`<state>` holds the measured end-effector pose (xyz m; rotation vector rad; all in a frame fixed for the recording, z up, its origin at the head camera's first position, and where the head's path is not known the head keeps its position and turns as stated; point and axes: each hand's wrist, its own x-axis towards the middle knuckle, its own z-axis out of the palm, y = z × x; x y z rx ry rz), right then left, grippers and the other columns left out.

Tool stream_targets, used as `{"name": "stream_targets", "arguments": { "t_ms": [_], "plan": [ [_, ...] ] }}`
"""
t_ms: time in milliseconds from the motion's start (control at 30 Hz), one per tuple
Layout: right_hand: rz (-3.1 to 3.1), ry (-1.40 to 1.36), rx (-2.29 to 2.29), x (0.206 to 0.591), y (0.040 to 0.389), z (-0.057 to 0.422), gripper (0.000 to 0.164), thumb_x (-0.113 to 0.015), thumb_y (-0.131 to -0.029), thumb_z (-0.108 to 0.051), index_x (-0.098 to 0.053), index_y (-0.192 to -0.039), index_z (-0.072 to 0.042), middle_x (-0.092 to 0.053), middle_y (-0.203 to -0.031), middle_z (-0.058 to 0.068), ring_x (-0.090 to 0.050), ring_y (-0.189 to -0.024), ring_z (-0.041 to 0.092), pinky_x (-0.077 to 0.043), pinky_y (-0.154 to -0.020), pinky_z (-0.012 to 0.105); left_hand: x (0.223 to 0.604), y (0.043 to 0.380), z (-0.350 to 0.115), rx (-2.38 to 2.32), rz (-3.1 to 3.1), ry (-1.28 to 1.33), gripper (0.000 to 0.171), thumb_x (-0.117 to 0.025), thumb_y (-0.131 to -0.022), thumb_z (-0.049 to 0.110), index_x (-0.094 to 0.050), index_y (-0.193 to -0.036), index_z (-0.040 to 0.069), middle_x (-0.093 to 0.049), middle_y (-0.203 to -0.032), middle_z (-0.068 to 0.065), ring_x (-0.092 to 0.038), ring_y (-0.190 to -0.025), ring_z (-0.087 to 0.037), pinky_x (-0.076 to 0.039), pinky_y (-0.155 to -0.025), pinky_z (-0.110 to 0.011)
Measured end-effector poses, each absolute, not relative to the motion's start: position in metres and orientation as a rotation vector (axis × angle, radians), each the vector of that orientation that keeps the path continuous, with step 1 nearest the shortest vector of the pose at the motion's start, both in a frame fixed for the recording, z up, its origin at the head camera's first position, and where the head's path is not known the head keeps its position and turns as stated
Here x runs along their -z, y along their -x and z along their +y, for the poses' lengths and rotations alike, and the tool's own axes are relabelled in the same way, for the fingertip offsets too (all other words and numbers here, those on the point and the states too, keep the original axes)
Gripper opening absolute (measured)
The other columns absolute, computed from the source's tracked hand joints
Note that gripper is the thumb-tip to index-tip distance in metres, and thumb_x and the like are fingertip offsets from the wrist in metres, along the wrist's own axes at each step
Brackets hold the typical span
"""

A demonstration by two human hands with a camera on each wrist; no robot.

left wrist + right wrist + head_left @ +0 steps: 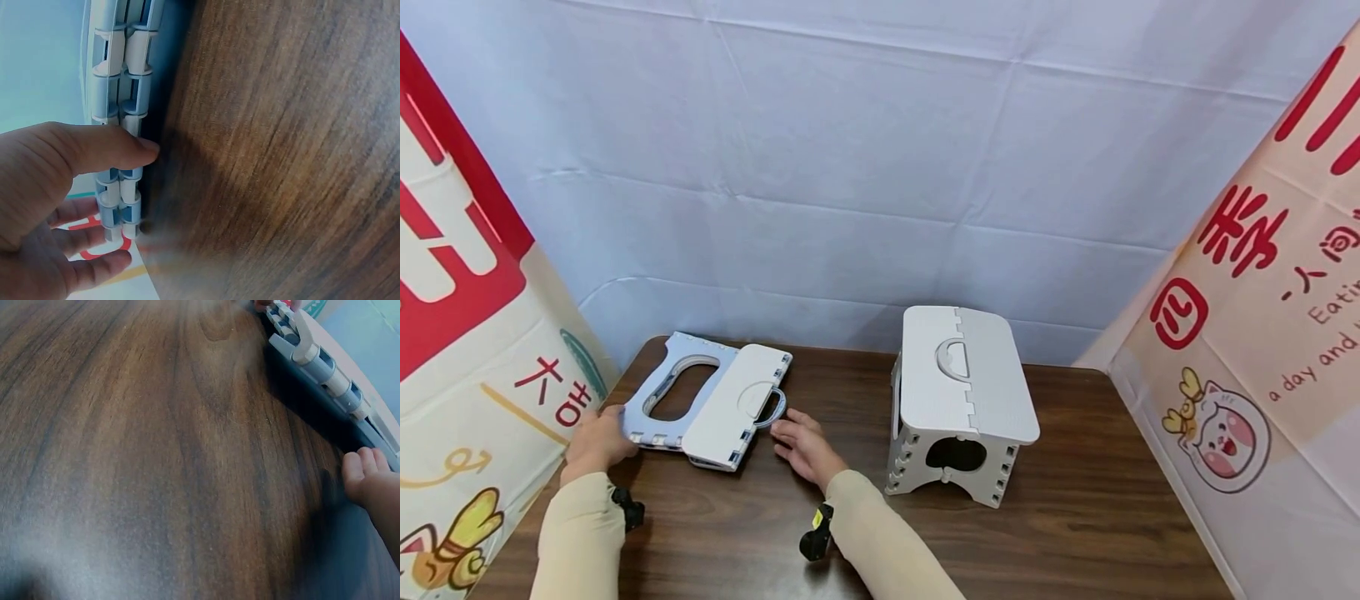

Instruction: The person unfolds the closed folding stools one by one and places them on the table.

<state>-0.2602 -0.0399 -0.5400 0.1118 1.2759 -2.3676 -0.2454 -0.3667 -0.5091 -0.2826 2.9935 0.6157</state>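
Observation:
A blue-and-white folding step stool (pixel 722 408) lies folded flat on the left of the table in the head view. Its leg panel with an oval opening spreads to the left, and a blue loop handle (pixel 781 410) sticks out on the right. My left hand (pixel 597 442) holds the stool's left end. In the left wrist view its thumb (pixel 125 149) crosses the hinged edge (pixel 128 194), with the other fingers on the far side. My right hand (pixel 808 447) is beside the handle, fingers loosely extended. Its fingertips (pixel 365 459) are right at the stool's edge in the right wrist view.
A white folding step stool (pixel 958 375) stands unfolded and upright to the right. Both stools are on a dark wooden table (pixel 1097 500). A pale cloth (pixel 850 167) hangs behind, with printed cloths (pixel 1262 333) at the sides.

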Motion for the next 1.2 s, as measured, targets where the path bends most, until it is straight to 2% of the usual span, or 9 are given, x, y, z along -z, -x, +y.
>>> {"name": "stream_targets", "arguments": {
  "t_ms": [133,333,500,667,833,1000,1200],
  "plan": [
    [1.253,-0.146,2.408,0.538,0.262,-0.039,0.058,-0.055,-0.084,0.005,-0.030,-0.136,0.011,-0.059,-0.093,0.010,-0.055,-0.093,0.022,-0.038,-0.091,0.043,0.505,0.243,-0.368,-0.617,3.002,0.206,0.083,-0.075,-0.065,0.017,-0.033,-0.130,-0.014,-0.035,-0.109,-0.040,-0.033,-0.094,-0.050,-0.040,-0.065,-0.057],
    [1.277,-0.139,2.430,0.534,0.264,-0.041,0.039,-0.054,-0.083,0.010,-0.045,-0.120,0.013,-0.058,-0.079,0.006,-0.056,-0.072,0.015,-0.046,-0.074,0.031,0.495,0.242,-0.369,-0.604,2.923,0.191,0.088,-0.077,-0.063,0.019,-0.032,-0.130,-0.015,-0.032,-0.105,-0.042,-0.031,-0.091,-0.050,-0.039,-0.066,-0.055],
    [1.390,-0.051,2.410,0.531,0.263,-0.042,0.031,-0.054,-0.083,0.012,-0.048,-0.113,0.013,-0.061,-0.085,0.010,-0.060,-0.076,0.016,-0.050,-0.072,0.029,0.490,0.241,-0.369,-0.571,2.880,0.208,0.084,-0.079,-0.063,0.017,-0.036,-0.128,-0.015,-0.037,-0.106,-0.041,-0.032,-0.092,-0.048,-0.038,-0.071,-0.055],
    [1.465,0.011,2.414,0.528,0.258,-0.043,0.031,-0.057,-0.082,0.012,-0.045,-0.110,0.008,-0.064,-0.095,0.019,-0.062,-0.079,0.017,-0.052,-0.071,0.029,0.487,0.239,-0.369,-0.541,2.897,0.183,0.075,-0.073,-0.064,0.006,-0.040,-0.127,-0.015,-0.042,-0.103,-0.038,-0.037,-0.087,-0.044,-0.040,-0.065,-0.049],
    [1.481,0.051,2.477,0.525,0.252,-0.045,0.029,-0.060,-0.080,0.012,-0.047,-0.105,0.006,-0.063,-0.099,0.025,-0.062,-0.075,0.015,-0.052,-0.071,0.029,0.487,0.234,-0.369,-0.509,2.939,0.159,0.065,-0.067,-0.064,0.002,-0.045,-0.123,-0.014,-0.046,-0.097,-0.035,-0.041,-0.082,-0.040,-0.040,-0.062,-0.047],
    [1.485,0.068,2.557,0.521,0.250,-0.046,0.026,-0.061,-0.078,0.015,-0.048,-0.100,0.005,-0.063,-0.096,0.027,-0.062,-0.070,0.014,-0.052,-0.066,0.027,0.488,0.233,-0.368,-0.483,2.987,0.125,0.061,-0.067,-0.063,0.003,-0.050,-0.120,-0.012,-0.050,-0.093,-0.032,-0.044,-0.083,-0.039,-0.041,-0.064,-0.048],
    [1.490,0.081,2.625,0.512,0.247,-0.046,0.022,-0.061,-0.079,0.015,-0.051,-0.095,0.004,-0.066,-0.088,0.022,-0.062,-0.064,0.013,-0.051,-0.061,0.024,0.489,0.233,-0.367,-0.453,2.985,0.083,0.057,-0.068,-0.065,0.004,-0.054,-0.119,-0.009,-0.052,-0.092,-0.032,-0.047,-0.080,-0.038,-0.042,-0.064,-0.050]
  ]
}}
